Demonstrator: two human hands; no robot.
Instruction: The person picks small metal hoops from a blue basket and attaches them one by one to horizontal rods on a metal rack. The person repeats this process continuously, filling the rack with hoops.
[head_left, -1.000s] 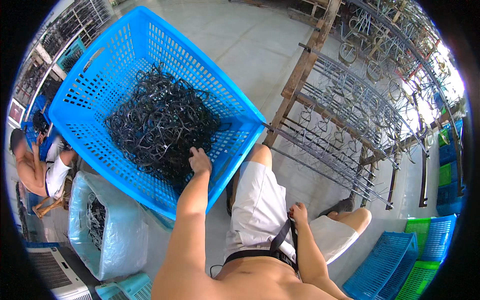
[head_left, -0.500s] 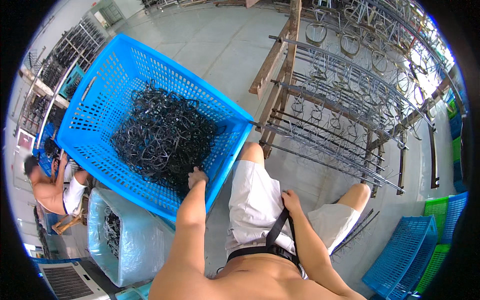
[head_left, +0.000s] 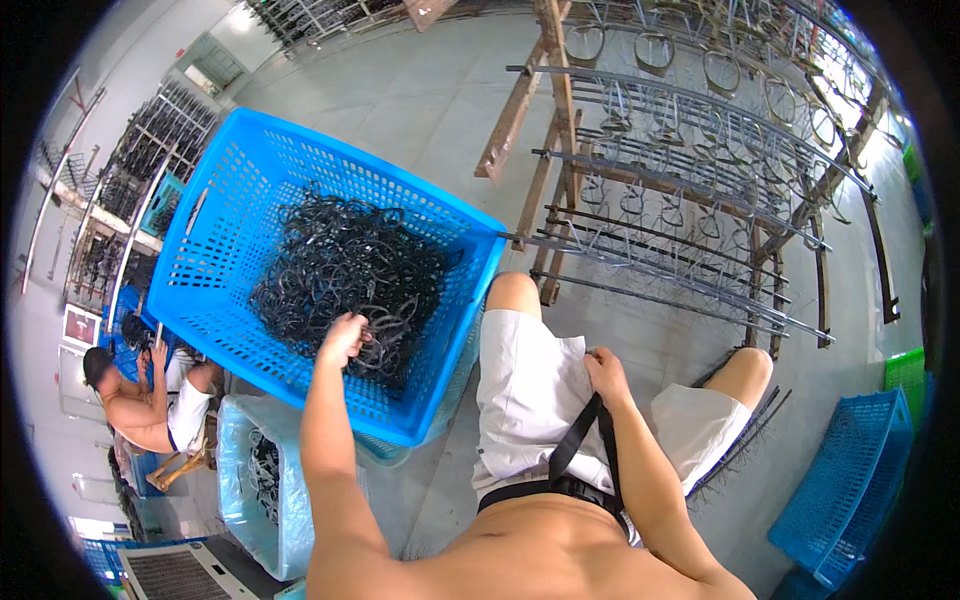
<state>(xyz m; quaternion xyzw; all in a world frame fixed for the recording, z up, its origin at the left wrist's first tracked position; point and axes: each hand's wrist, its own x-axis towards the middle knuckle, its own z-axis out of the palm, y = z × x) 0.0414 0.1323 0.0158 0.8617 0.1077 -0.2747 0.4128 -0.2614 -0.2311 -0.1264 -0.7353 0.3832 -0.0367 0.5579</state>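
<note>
The left hand [head_left: 343, 338] has bent fingers at the thin black loops [head_left: 340, 260] — I can't tell if they grip any. The right hand [head_left: 606, 376] is wrapped around a black strap [head_left: 575, 437]. The loops lie heaped inside a big blue basket [head_left: 470, 300] — a rack [head_left: 562, 90] stands near it.

The left grip [head_left: 343, 338] has been shifted leftward along the near side of the pile of black loops [head_left: 335, 265] — away from the right wall of the blue basket [head_left: 470, 285]. The right grip [head_left: 606, 376] has been brought up against the light shorts [head_left: 530, 390] — the black strap [head_left: 578, 438] drawn farther out.
</note>
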